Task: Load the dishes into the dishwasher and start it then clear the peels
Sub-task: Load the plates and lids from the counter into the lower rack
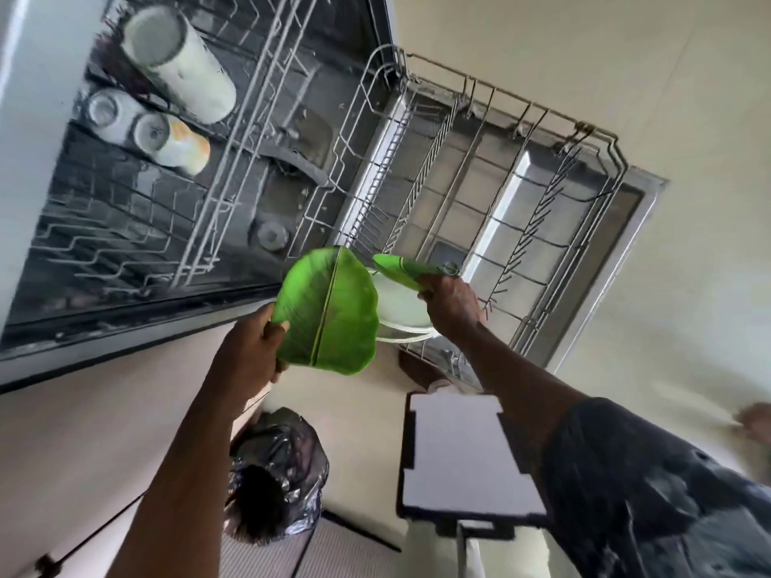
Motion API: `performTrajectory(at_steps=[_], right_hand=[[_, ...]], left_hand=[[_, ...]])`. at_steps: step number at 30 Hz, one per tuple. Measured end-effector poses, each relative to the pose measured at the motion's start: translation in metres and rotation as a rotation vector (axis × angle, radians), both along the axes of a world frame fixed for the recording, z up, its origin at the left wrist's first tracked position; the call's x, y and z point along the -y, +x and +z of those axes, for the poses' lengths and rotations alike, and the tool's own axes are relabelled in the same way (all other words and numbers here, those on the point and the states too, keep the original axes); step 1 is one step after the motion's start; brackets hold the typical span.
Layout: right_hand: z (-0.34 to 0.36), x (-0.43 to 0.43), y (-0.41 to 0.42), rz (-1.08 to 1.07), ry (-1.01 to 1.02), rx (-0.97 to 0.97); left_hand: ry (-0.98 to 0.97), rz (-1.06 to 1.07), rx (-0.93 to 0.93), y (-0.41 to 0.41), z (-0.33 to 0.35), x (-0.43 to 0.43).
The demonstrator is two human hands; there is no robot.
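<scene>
1. My left hand (258, 348) is clenched on the near rim of a green leaf-shaped plastic plate (329, 310), thumb over the edge. The plate is tilted up on its side above the floor, just in front of the dishwasher (33, 118).
2. My right hand (452, 302) pinches the edge of a second green plate (402, 267), lifted at the near corner of the pulled-out lower wire rack (542, 227).
3. Between the two green plates sit stacked white round plates (400, 306). I cannot tell which hand bears them.
4. Further out, the lower wire rack rests over the opened door, and I see no dish standing in its tines.
5. The upper wire rack (233, 131) already holds a tall white cylindrical cup (183, 64), a pale smaller cup (104, 112) and a white cup with an orange patch (179, 146).
6. My reading is that cups are loaded and plates are only now arriving, so loading is partway.
7. What remains is seating these plates, pushing the rack in, closing the door and starting the wash.
8. The peels are out of view. A black plastic bin bag (279, 465) stands open on the floor near my left arm, likely where they go, and I judge that step untouched.
</scene>
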State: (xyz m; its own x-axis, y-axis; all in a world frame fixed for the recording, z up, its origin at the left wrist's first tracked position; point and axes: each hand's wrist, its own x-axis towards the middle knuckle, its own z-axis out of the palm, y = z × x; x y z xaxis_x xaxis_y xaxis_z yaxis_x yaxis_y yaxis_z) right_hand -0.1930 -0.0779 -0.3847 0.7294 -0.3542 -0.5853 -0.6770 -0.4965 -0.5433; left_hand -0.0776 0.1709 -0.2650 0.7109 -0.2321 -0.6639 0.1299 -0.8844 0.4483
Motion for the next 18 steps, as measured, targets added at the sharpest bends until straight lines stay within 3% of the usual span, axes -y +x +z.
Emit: performTrajectory(at_steps=[18], right_hand=[[-0.036, 0.008, 0.007, 0.141, -0.03, -0.029]], left_hand=[[-0.109, 0.072, -0.028, 0.029, -0.022, 0.003]])
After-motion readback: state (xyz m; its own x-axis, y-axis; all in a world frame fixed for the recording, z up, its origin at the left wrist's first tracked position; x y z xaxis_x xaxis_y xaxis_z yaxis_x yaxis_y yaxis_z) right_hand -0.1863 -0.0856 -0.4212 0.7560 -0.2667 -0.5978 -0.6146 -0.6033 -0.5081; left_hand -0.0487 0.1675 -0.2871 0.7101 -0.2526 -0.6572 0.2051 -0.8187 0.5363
